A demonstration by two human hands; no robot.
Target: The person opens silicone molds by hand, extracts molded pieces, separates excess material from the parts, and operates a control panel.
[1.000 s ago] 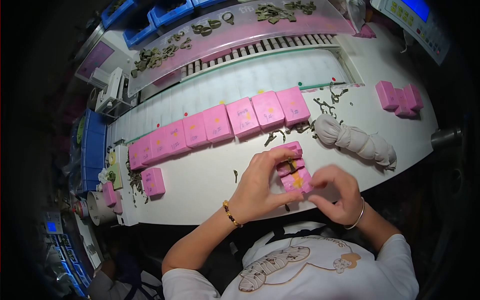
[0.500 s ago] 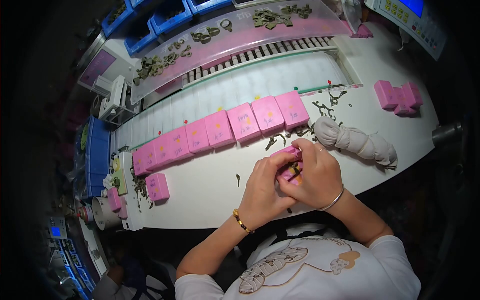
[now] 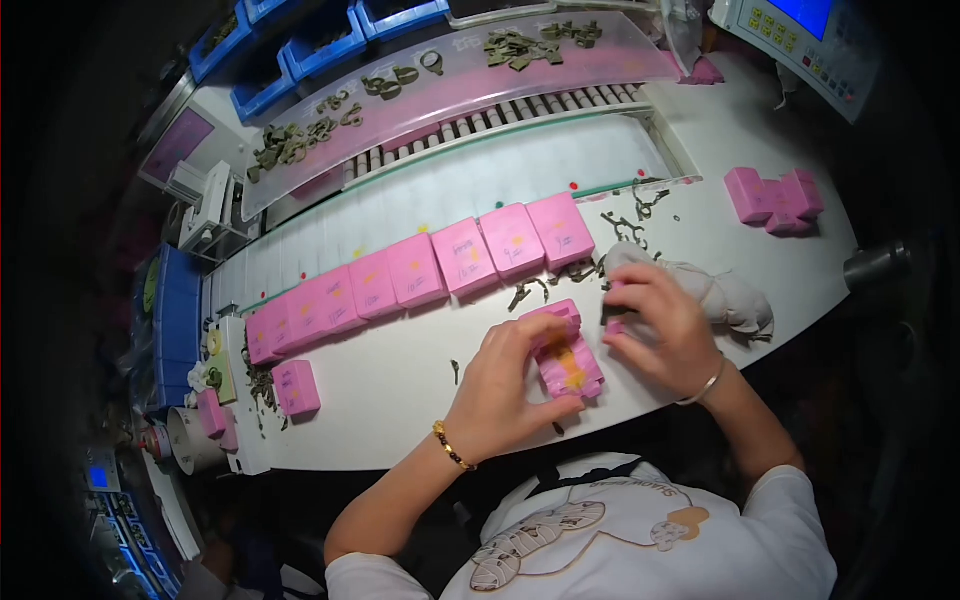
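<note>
A pink block with a yellow-stained hollow (image 3: 568, 368) rests at the table's front, its hollow facing up. My left hand (image 3: 500, 385) is closed round its left side, thumb at the near end and fingers at the far end. To the right of it, my right hand (image 3: 660, 328) pinches a small pink piece (image 3: 616, 308) with a dark part on it, just in front of the cloth bundle (image 3: 725, 292). Part of that piece is hidden by the fingers. Behind the hands runs a slanting row of pink blocks (image 3: 415, 272) with handwriting on them.
A separate pink block (image 3: 296, 388) stands at the left, beside dark green scraps (image 3: 262, 385). More scraps (image 3: 625, 230) lie behind the cloth bundle. Joined pink blocks (image 3: 775, 200) sit at the right. A clear shelf (image 3: 450, 85) carries green pieces.
My right hand has moved away from the block to the right with a small pink piece. The block's yellow-stained hollow is uncovered. My left hand still holds the block. The view has shifted slightly.
</note>
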